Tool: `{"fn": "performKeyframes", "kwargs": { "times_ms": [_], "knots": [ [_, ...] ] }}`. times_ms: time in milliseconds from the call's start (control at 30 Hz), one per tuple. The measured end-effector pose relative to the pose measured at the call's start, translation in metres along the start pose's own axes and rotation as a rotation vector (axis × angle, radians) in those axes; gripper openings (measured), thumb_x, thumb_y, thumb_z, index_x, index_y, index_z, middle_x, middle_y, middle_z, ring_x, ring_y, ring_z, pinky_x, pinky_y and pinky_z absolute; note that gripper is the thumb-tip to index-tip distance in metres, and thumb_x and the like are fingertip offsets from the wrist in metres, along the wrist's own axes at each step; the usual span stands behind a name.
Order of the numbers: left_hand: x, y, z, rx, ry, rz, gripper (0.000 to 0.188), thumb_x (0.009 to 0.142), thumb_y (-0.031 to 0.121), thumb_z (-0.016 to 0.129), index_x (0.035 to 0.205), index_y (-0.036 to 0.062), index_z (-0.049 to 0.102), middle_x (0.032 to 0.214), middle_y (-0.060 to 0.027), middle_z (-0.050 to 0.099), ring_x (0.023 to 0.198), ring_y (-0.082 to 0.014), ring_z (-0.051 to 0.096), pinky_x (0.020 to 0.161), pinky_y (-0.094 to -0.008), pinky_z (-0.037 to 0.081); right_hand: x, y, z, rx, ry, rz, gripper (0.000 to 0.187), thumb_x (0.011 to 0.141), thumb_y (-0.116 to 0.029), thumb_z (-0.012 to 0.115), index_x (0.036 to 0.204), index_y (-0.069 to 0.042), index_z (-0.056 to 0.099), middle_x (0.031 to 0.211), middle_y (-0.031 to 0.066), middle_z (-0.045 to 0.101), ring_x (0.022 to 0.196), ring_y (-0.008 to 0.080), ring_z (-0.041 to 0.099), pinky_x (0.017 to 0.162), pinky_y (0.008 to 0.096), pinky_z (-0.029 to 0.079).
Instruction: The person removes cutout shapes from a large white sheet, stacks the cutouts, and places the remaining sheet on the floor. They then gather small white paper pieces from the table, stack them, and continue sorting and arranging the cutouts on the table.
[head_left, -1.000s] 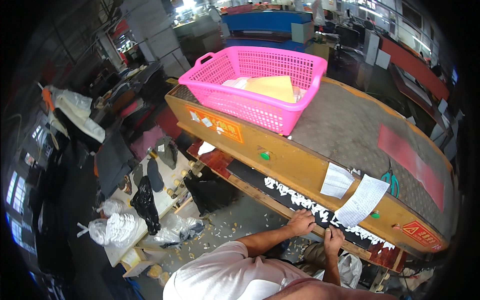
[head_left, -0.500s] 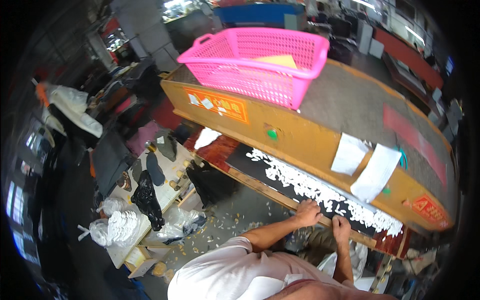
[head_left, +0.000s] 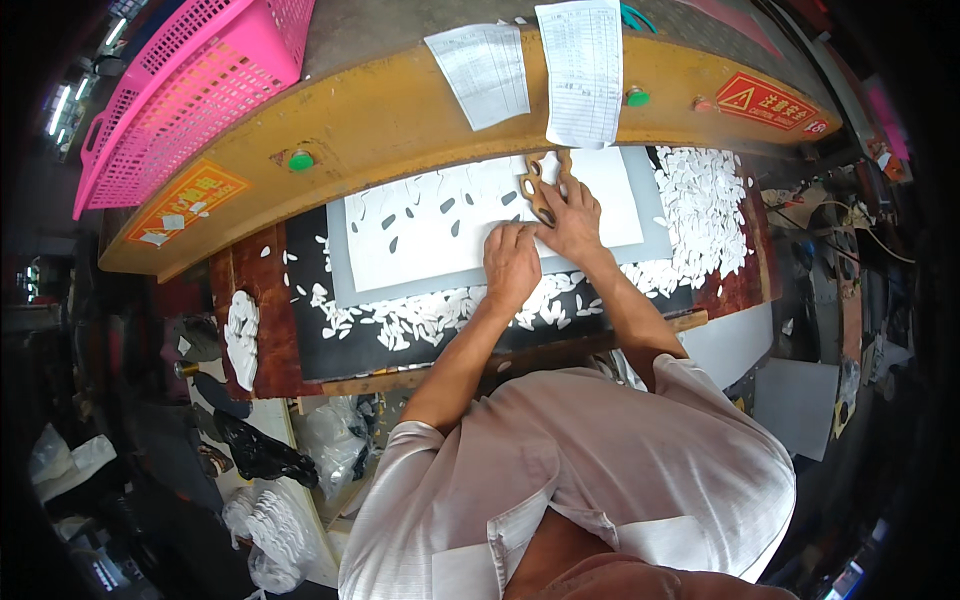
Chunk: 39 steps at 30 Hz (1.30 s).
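A white sheet (head_left: 430, 255) lies on a grey board (head_left: 652, 205), with several dark oval gaps across its left and middle parts. My right hand (head_left: 572, 225) is closed around a brown cutting die (head_left: 530, 186) with rounded openings, standing on the sheet near its far edge. Just left of it, my left hand (head_left: 512, 265) has its fingers bent and pressed together low over the sheet. Whatever those fingers pinch, if anything, is hidden. Small white leaf-shaped pieces (head_left: 705, 210) are heaped right of the board and scattered along its near side.
An orange-brown press beam (head_left: 390, 140) spans just beyond the sheet, bearing green buttons and hanging papers (head_left: 585, 75). A pink basket (head_left: 200, 90) sits on top at left. White scraps (head_left: 242, 340) lie on the red table end, and a side table with bags (head_left: 280, 540) stands lower left.
My view has swung toward the work surface. Both hands have moved from the table's front edge onto the white sheet and board, now in view, and the right hand now holds the cutting die.
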<state>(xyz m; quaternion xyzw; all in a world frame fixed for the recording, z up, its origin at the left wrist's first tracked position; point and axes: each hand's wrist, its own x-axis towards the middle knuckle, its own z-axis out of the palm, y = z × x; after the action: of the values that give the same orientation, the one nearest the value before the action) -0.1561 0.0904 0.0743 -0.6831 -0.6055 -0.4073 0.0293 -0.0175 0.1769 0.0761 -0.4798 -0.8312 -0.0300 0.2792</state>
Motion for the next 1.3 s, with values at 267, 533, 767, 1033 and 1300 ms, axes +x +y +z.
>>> {"fn": "performKeyframes", "kwargs": {
  "times_ms": [267, 533, 767, 1033, 1300],
  "knots": [
    [-0.034, 0.0, 0.132, 0.004, -0.136, 0.045, 0.031, 0.084, 0.01, 0.074, 0.114, 0.0124, 0.075, 0.109, -0.0029, 0.061, 0.114, -0.0266, 0.056, 0.097, -0.0446, 0.043, -0.007, 0.132, 0.014, 0.761, -0.257, 0.527, 0.05, 0.078, -0.008, 0.084, 0.128, -0.005, 0.075, 0.137, 0.0088, 0.066, 0.111, 0.0168, 0.066, 0.091, 0.0302, 0.056],
    [-0.026, 0.003, 0.137, 0.01, -0.133, 0.028, 0.026, 0.085, 0.011, 0.072, 0.111, 0.0122, 0.076, 0.111, -0.0025, 0.062, 0.116, -0.0267, 0.056, 0.101, -0.0442, 0.043, 0.036, 0.182, -0.066, 0.837, -0.084, 0.526, 0.052, 0.079, -0.002, 0.084, 0.13, -0.001, 0.073, 0.132, 0.0086, 0.068, 0.115, 0.0155, 0.065, 0.101, 0.0283, 0.051],
    [-0.033, -0.005, 0.133, 0.017, -0.135, 0.038, 0.026, 0.085, 0.009, 0.07, 0.111, 0.0108, 0.076, 0.111, -0.0028, 0.063, 0.116, -0.027, 0.057, 0.102, -0.0447, 0.043, -0.04, 0.198, -0.017, 0.346, -0.128, 0.424, 0.052, 0.075, -0.011, 0.086, 0.125, -0.005, 0.076, 0.141, 0.0151, 0.065, 0.13, 0.0328, 0.06, 0.112, 0.0404, 0.05],
    [-0.025, -0.016, 0.123, 0.053, -0.204, 0.063, 0.032, 0.083, 0.009, 0.071, 0.114, 0.0095, 0.074, 0.114, -0.0042, 0.061, 0.118, -0.0286, 0.057, 0.101, -0.0458, 0.043, -0.063, 0.182, 0.018, 0.172, -0.064, 0.253, 0.053, 0.076, -0.018, 0.084, 0.128, -0.008, 0.073, 0.14, 0.0148, 0.065, 0.134, 0.0441, 0.052, 0.112, 0.0475, 0.046],
    [-0.02, -0.053, 0.13, 0.055, -0.181, 0.181, 0.036, 0.082, 0.012, 0.068, 0.117, 0.0089, 0.073, 0.119, -0.0073, 0.062, 0.121, -0.0325, 0.056, 0.104, -0.0489, 0.042, -0.107, 0.168, -0.008, 0.52, 0.242, 0.612, 0.042, 0.092, -0.015, 0.073, 0.131, -0.001, 0.069, 0.124, 0.019, 0.07, 0.113, 0.0297, 0.068, 0.101, 0.0374, 0.052]
  ]
}}
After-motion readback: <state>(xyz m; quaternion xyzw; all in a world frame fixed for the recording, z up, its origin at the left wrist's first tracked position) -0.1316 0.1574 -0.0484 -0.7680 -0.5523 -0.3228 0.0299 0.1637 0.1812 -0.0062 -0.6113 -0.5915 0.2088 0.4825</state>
